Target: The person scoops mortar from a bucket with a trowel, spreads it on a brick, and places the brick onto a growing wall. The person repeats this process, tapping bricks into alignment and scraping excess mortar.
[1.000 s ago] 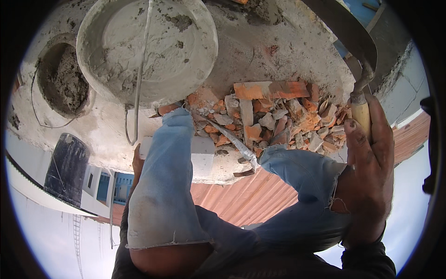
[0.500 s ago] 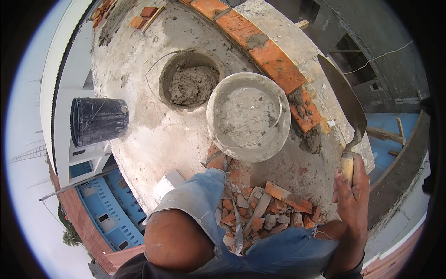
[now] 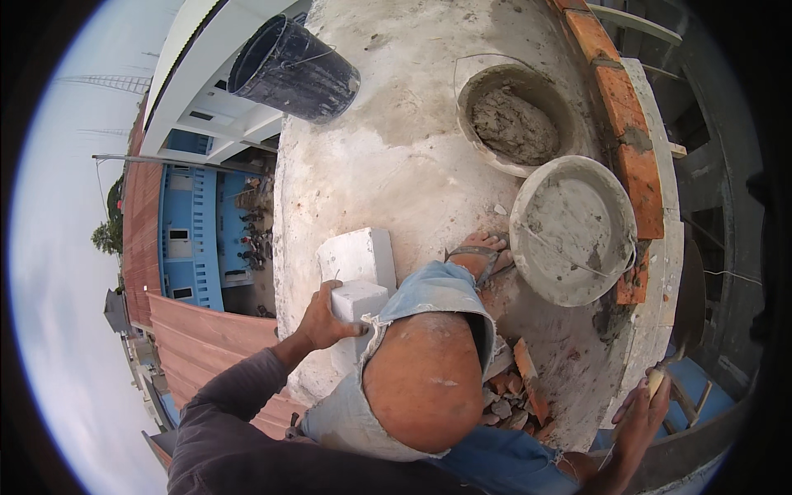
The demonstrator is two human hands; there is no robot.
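My left hand grips a small white block, fingers on its far side and thumb on the near side. That block sits against a larger white block on the concrete, left of my bent knee. At the lower right my right hand is closed round the pale wooden handle of a trowel. Its blade points away from me, hard to make out against the dark background. Right of my foot stands a pale bucket of wet grey mortar. Beyond it is another bucket with thicker mortar.
A low course of orange bricks with mortared joints runs along the right edge. Broken brick rubble lies beside my knee. A black bucket stands at the far left, near the slab's edge, with a drop to buildings below.
My view has swung to the left. My left arm has come into view, its hand now on the small white block. The right hand still holds the trowel, now lower in the picture.
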